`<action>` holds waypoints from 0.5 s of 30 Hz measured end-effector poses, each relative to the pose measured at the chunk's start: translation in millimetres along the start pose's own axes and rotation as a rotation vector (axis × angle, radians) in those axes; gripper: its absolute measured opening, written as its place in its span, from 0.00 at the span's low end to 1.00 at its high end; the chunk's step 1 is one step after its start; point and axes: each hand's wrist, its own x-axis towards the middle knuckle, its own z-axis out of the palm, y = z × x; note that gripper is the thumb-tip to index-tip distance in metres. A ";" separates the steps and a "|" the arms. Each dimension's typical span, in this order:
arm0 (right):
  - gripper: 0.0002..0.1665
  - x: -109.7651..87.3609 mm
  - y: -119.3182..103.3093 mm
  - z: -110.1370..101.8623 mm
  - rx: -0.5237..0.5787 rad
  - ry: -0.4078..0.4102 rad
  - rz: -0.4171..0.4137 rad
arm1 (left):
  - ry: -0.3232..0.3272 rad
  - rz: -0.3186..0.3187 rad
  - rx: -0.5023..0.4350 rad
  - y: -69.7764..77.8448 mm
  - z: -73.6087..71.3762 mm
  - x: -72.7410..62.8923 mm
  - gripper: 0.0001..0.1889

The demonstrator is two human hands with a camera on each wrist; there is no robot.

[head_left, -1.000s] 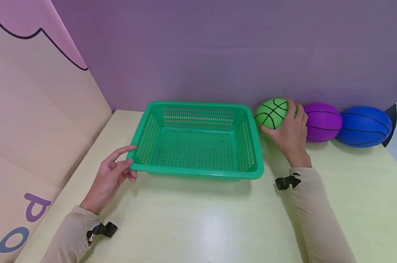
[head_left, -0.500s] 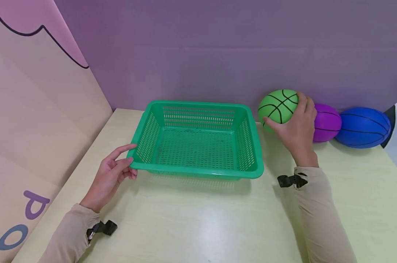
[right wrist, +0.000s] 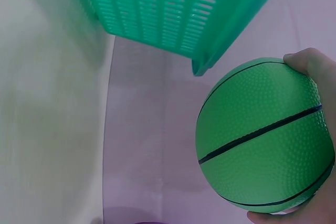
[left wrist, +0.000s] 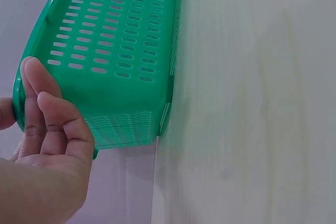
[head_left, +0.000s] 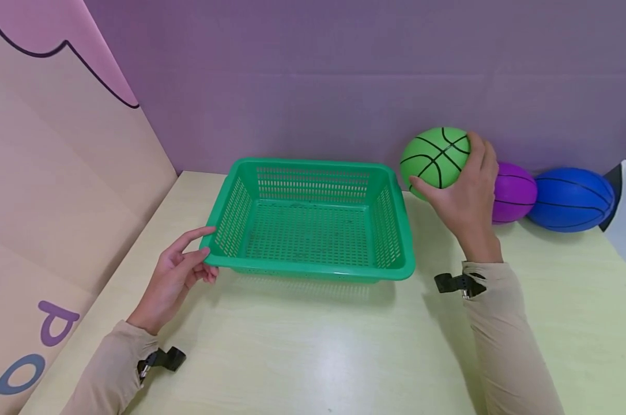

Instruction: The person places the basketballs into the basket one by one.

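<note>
Clearly, much depends on the right hand point(head_left: 468, 199), which holds the green ball point(head_left: 434, 161) between a thumb on its near side and fingers curled over its right side. The ball is up off the table point(head_left: 302, 351), just beside the far right corner of the green basket point(head_left: 313, 269), and the right wrist view shows a narrow gap between ball and rim. To handle it well, the thumb and fingers should bear evenly from opposite sides; the pebbled skin probably helps, but a squeeze from one side only could let something so round roll out. A little more height would be wise before any move leftward, since the rim stands so close. The left hand point(head_left: 170, 282) pinches the basket's near left corner, thumb on the rim and other fingers beneath it; that light hold seems enough to steady the basket, provided it doesn't tug or tip it. Behind the right hand sit the purple ball point(head_left: 515, 193) and, at its right, the blue ball point(head_left: 572, 200), both by the purple wall point(head_left: 313, 86). I'd mind the wrist there, because a careless swing back could set them rolling.
</note>
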 end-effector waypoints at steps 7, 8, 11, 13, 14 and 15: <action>0.64 0.0 -7.1 -1.9 0.034 0.031 -0.039 | 0.005 -0.008 -0.009 -0.5 0.0 0.5 0.25; 0.64 0.2 -7.9 -2.2 0.037 0.031 -0.042 | 0.005 -0.010 -0.011 -0.7 -0.1 0.6 0.25; 0.64 0.1 -10.8 -3.4 0.047 0.030 -0.042 | 0.009 -0.015 -0.015 -1.2 -0.2 0.6 0.25; 0.64 -0.2 -13.2 -4.5 0.057 0.027 -0.038 | 0.008 -0.014 -0.014 -1.4 -0.3 0.9 0.25; 0.63 -0.4 -14.6 -4.9 0.064 0.025 -0.038 | 0.005 -0.013 -0.013 -1.5 -0.4 1.1 0.25; 0.63 -0.8 -16.1 -5.5 0.072 0.024 -0.035 | 0.005 -0.012 -0.011 -1.6 -0.6 1.3 0.25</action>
